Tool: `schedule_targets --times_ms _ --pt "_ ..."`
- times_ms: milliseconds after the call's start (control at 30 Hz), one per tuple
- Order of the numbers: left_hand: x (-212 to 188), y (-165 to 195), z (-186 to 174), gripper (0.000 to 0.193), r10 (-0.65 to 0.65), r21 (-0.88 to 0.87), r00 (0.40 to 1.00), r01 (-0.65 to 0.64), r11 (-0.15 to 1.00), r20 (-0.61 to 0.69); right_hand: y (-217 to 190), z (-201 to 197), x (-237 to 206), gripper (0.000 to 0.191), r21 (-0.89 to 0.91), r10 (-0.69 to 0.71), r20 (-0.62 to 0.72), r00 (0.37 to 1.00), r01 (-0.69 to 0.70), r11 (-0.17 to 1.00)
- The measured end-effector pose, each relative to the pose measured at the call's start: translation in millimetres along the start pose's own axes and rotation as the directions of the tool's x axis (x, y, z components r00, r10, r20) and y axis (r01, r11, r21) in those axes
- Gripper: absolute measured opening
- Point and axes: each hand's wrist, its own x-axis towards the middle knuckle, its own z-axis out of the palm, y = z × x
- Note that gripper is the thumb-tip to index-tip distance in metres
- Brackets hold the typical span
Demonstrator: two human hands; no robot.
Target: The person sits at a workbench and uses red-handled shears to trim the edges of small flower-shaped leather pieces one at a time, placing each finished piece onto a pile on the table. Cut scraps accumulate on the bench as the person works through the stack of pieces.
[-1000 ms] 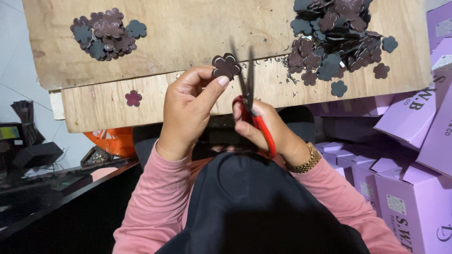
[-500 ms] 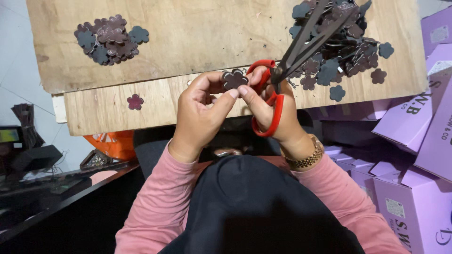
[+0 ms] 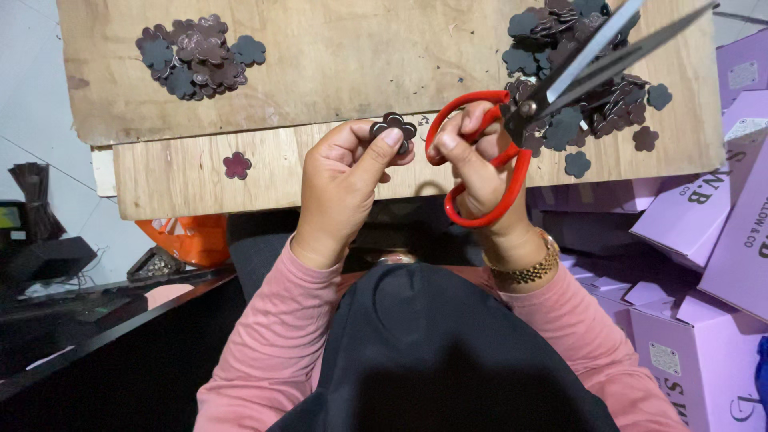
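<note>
Even, soft overhead light falls on the pale plywood desk [image 3: 336, 64]; the long steel blades of the red-handled scissors [image 3: 608, 48] are motion-blurred, and the near-left corner sits in shadow.

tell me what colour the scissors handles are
Red, seen clearly in the head view: the scissors in the right hand have red loop handles and grey metal blades.

A small dark flower-shaped cutout [image 3: 394, 128] is pinched between thumb and forefinger of the left hand [image 3: 346, 180], held flat-on above the edge of the wooden counter [image 3: 336, 64]. The red-handled scissors [image 3: 512, 132] sit in the right hand [image 3: 478, 168], fingers through the loops, blades slightly parted and pointing up and right.
</note>
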Motion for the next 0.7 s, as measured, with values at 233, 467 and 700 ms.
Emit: schedule_targets --times_ms 233,467,700 --pt "1.9 -4.8 -3.8 0.016 0.066 -0.111 0.997 -0.061 0.992 0.042 -9.9 0.3 8.4 0.025 -0.520 0.070 0.059 0.996 -0.029 0.854" --pt "1.5 -4.5 -12.5 0.012 0.061 -0.099 0.998 -0.058 0.993 0.033 -11.9 3.4 -16.1 0.035 -0.625 0.226 0.150 0.962 -0.084 0.776" --pt "2.0 -3.7 -6.1 0.013 0.043 -0.116 0.996 -0.034 0.993 0.073 -0.5 -4.7 -25.5 0.044 -0.415 0.314 0.269 0.910 -0.185 0.891"
